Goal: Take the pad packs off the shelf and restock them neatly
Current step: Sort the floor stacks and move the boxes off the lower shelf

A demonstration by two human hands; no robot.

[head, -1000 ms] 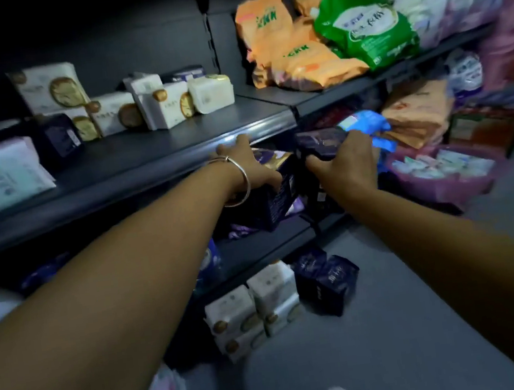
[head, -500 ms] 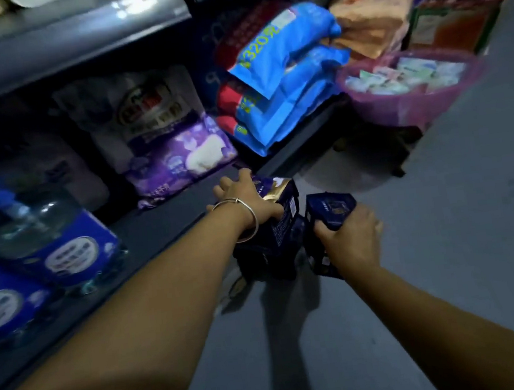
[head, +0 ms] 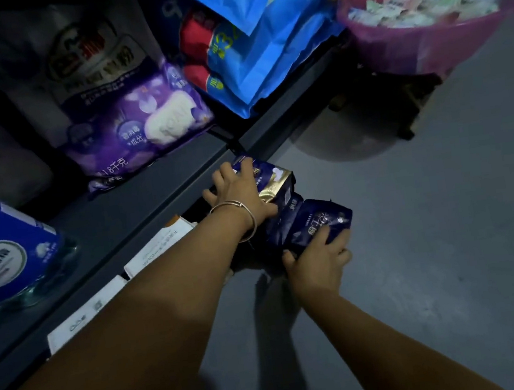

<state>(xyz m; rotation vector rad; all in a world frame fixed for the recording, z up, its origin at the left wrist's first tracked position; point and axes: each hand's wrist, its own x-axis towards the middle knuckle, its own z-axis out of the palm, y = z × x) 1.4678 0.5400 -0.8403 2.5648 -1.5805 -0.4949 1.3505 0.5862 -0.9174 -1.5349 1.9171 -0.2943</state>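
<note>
My left hand point(head: 240, 193), with a silver bangle on the wrist, grips a dark blue pad pack with a gold corner point(head: 275, 183) from above, low by the front edge of the bottom shelf point(head: 140, 206). My right hand point(head: 318, 260) holds a second dark blue pad pack point(head: 320, 222) from below, just right of the first. Both packs are close together, down near the grey floor point(head: 416, 240). More dark packs lie under them in shadow.
On the bottom shelf lie a purple bag point(head: 144, 127), a large white bag point(head: 71, 65), blue bags point(head: 269, 41) and a blue-labelled pack point(head: 7, 258). White boxes point(head: 158, 249) sit on the floor by the shelf. A pink basin of small packets point(head: 423, 28) stands at upper right.
My view and both hands have dropped from the upper shelf to floor level. The two dark packs came down with the hands, now beside the bottom shelf.
</note>
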